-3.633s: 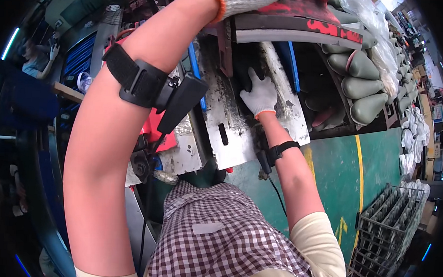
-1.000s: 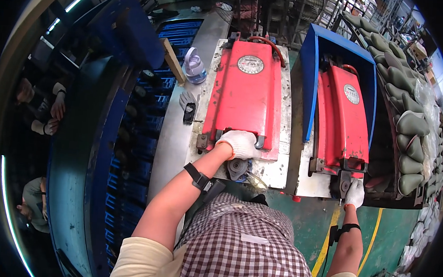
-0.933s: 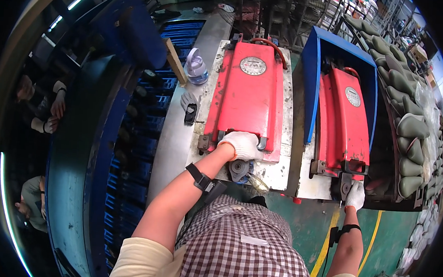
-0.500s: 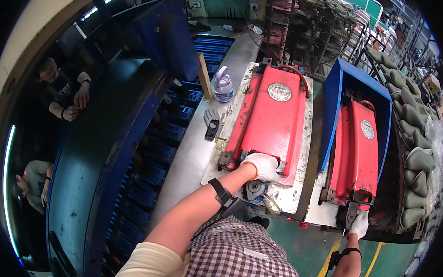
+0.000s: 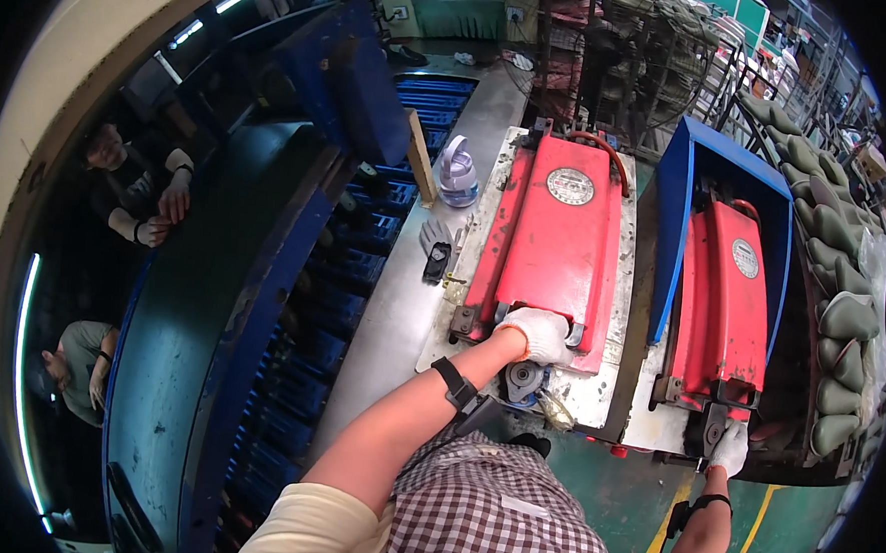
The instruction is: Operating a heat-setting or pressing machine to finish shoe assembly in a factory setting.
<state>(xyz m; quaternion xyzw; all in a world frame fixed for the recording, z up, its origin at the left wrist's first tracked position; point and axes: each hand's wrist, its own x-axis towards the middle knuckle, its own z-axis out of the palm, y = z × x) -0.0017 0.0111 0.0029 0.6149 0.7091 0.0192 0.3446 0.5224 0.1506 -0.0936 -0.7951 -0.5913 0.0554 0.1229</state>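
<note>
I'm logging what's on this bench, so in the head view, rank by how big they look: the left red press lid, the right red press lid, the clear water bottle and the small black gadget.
1. Left red press lid
2. Right red press lid, though it sits farther off, so unsure
3. Clear water bottle
4. Small black gadget

Glossy red metal press lid [image 5: 555, 244], white knit-cloth gloves [image 5: 537, 334]

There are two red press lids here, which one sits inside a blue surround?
The right-hand red press lid, the narrower one, with blue walls around it; the right hand grips its near end. The wider lid under the left hand has no blue surround.
</note>
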